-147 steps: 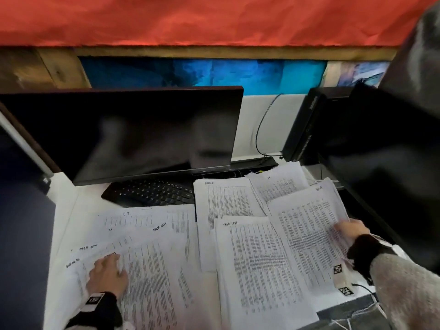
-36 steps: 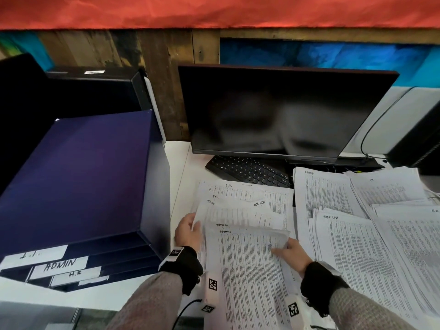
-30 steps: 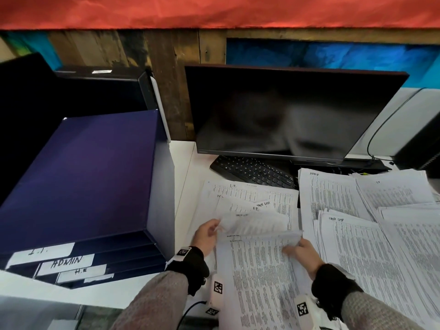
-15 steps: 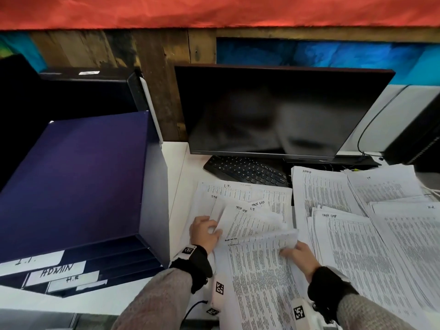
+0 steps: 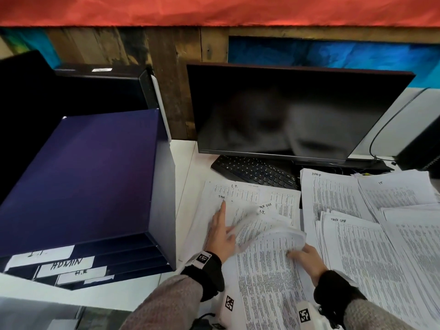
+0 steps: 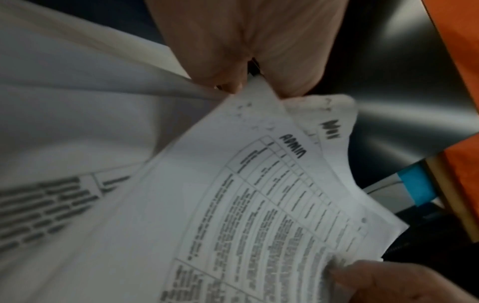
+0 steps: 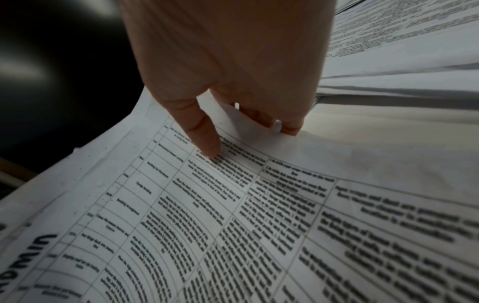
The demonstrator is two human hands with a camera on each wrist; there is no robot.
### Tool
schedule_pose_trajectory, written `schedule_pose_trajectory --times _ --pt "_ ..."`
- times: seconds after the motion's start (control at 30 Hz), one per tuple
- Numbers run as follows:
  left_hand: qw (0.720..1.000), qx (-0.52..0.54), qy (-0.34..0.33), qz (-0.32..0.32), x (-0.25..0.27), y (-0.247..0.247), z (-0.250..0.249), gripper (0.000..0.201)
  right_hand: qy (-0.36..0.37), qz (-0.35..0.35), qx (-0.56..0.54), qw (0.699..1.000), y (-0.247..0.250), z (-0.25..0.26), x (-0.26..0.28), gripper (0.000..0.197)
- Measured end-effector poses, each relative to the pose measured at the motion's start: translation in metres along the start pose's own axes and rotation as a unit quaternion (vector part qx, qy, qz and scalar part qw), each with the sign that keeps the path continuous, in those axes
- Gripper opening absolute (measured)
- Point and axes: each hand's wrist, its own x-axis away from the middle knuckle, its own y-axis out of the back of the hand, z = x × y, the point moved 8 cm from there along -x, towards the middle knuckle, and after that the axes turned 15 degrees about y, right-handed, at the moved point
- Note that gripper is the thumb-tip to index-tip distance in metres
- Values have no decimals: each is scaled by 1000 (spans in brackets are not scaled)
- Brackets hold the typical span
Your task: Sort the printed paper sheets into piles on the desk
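- Starting at the desk's (image 5: 183, 172) left edge, I see a dark blue tray unit (image 5: 78, 177) with slot labels reading "I.T.", "ADMIN" and "H.E".
- Just right of it my left hand (image 5: 222, 231) rests on the leftmost spread of printed sheets (image 5: 250, 194), index finger stretched out toward a handwritten "TASK" heading; the head view shows the thumb against a lifted, curling sheet (image 5: 269, 231).
- From the left wrist view that sheet (image 6: 259, 205), headed "ADMIN", seems pinched at its corner between finger and thumb, though the picture is blurred.
- My right hand (image 5: 307, 257) lies at the right side of the same sheet, thumb pressed on the print (image 7: 207, 143), the other fingers curled under the raised edge, so it grips the paper.
- Behind these, a black keyboard (image 5: 254, 171) sits under a dark monitor (image 5: 285, 110) at the desk's back edge.
- Toward the right edge lie further overlapping piles (image 5: 357, 234), headed "ADMIN", "IT" and "TASK LIST".
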Motion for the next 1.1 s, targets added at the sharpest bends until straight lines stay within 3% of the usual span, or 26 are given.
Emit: schedule_pose_trajectory --times 0.07,0.13,0.2,0.37,0.57,0.67,0.87,1.0,1.1 --pt "999 -24 9 23 0 -8 -4 74 2 2 0 1000 -1 3 1 15" --pt "992 -123 -15 21 0 -14 -9 46 2 5 4 1000 -2 4 1 16" --pt "981 -194 2 6 -2 -15 -3 35 0 7 9 1000 -3 4 0 17" --pt "962 -240 128 -15 -11 -3 18 23 5 3 15 1000 -4 5 2 15" --pt "962 -204 177 -24 -9 2 19 14 6 -2 24 1000 -6 7 4 14" --pt "965 -183 184 -35 -15 10 19 28 10 -12 37 999 -6 9 4 13" --pt "977 -139 148 -66 -10 20 20 29 20 7 50 999 -12 15 7 10" --pt "969 -231 2 -82 11 10 -11 29 21 -1 51 998 -11 15 8 11" --pt "959 -275 -52 -39 30 -5 -29 55 23 -1 49 999 -11 15 8 8"
